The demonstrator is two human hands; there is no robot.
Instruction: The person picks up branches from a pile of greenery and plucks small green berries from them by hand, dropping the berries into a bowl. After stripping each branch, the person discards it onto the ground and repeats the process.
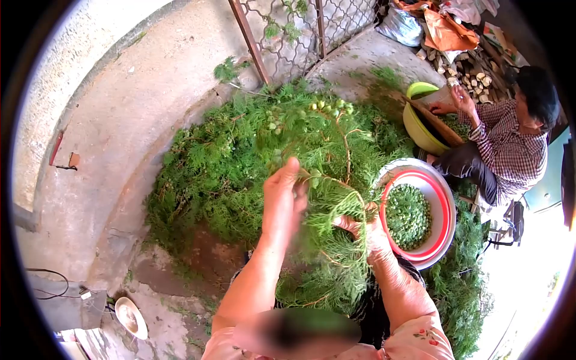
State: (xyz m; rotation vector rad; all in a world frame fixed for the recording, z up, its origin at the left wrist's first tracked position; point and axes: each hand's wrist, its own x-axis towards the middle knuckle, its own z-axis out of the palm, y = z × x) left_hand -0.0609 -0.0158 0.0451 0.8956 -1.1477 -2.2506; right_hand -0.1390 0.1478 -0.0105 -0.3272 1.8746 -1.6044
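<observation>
My right hand (367,233) grips the lower stem of a leafy green branch (336,180), near the rim of a red and white basin (443,231). Round green cones (332,108) sit at the branch's upper end. Beside the branch, my left hand (285,195) is raised and slightly blurred, its thumb pointing up; whether its fingers hold a sprig cannot be made out. Small green pieces (408,217) lie in the basin, to the right of my right hand.
A large heap of cut branches (210,174) spreads ahead and left. At the right, a seated person (510,132) works over a yellow-green tub (420,132). Firewood (477,84) and bags (401,27) lie behind. A wire mesh gate (288,36) stands ahead; a pale hat-like object (131,318) lies lower left.
</observation>
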